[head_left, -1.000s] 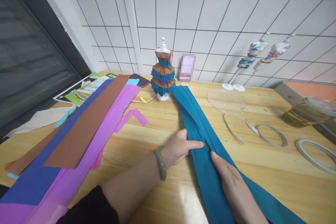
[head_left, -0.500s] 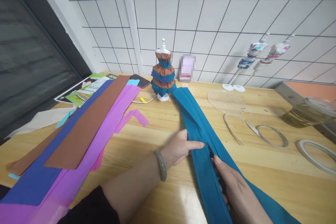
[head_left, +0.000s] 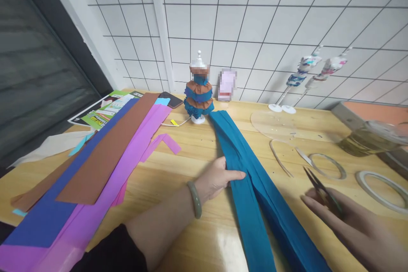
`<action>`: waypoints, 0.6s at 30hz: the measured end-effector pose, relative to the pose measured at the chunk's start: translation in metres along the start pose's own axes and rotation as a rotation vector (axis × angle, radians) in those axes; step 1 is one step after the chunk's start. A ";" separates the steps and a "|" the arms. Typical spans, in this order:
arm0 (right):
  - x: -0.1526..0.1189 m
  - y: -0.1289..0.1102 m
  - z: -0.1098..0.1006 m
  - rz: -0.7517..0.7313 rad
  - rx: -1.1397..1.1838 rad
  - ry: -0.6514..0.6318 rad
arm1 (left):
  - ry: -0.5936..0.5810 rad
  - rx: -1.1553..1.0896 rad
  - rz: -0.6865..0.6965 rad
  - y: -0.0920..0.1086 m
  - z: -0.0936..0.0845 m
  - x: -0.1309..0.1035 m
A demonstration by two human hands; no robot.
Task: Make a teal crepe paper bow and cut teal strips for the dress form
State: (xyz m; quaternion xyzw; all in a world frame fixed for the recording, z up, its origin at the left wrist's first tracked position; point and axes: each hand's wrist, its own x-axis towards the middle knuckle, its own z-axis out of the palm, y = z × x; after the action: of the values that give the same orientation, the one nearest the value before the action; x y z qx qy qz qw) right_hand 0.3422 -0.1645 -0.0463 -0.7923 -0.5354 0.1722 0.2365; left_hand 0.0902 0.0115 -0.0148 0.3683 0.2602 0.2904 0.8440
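Note:
A long teal paper strip (head_left: 255,221) runs from beside the small dressed mannequin (head_left: 199,91) down to the bottom edge, with its lower part split into two lengths. My left hand (head_left: 219,178), a bangle on its wrist, grips the left side of the strip, thumb on top and the other fingers partly hidden. To the right of the strip, my right hand (head_left: 338,212) holds dark pointed scissors (head_left: 321,189) above the table, clear of the paper. The mannequin wears brown and teal ruffled layers.
Purple (head_left: 140,144), blue and brown (head_left: 111,148) strips lie at left, by printed sheets and a dark phone. Tape rings (head_left: 382,189), a clear disc (head_left: 272,125), a jar (head_left: 369,138) and two small mannequins stand or lie at right.
My right hand has moved right, taking the scissors away from the teal strip. The two lower lengths have spread apart. My left hand keeps nearly the same place.

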 end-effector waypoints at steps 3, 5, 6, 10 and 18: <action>0.044 -0.072 -0.002 -0.003 -0.016 -0.092 | 0.007 -0.011 0.006 0.001 0.001 0.000; 0.052 -0.096 0.007 -0.042 -0.012 -0.094 | 0.015 -0.034 0.011 0.003 0.002 -0.001; 0.053 -0.101 0.012 -0.044 -0.012 -0.100 | 0.025 -0.047 0.016 0.004 0.003 -0.001; 0.047 -0.098 0.022 -0.067 -0.003 -0.179 | 0.137 -0.018 0.034 0.008 0.004 -0.001; 0.020 -0.107 -0.005 -0.125 -0.253 0.089 | 0.155 0.121 0.047 0.003 0.004 -0.002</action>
State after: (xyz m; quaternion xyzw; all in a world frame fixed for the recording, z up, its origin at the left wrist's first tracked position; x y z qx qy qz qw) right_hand 0.2698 -0.1133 0.0175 -0.7876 -0.5903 0.0531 0.1686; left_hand 0.0904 0.0095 -0.0096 0.4008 0.3332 0.3217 0.7905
